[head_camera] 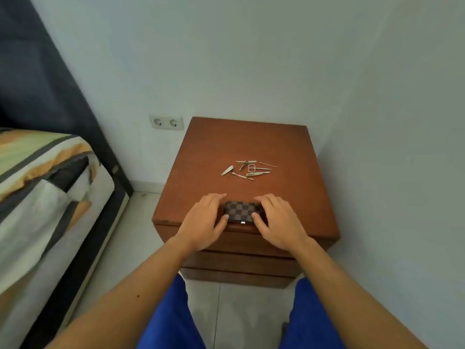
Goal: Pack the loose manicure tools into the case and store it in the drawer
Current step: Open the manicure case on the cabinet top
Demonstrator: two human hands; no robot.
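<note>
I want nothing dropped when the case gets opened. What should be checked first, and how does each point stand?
1. Case flat on the nightstand: ok.
2. Left hand and right hand on the case ends: ok.
3. Case away from the front edge: not ok, it sits right at it.
4. Loose tools apart from the case: ok.
5. Clasp free: cannot tell.
6. Drawers shut: ok.

Case (242,210): both ends covered by left hand (205,220) and right hand (279,221); closed or ajar, cannot tell. Manicure tools (249,168): too small to identify singly. Bed (37,185): cut off at left edge.
</note>
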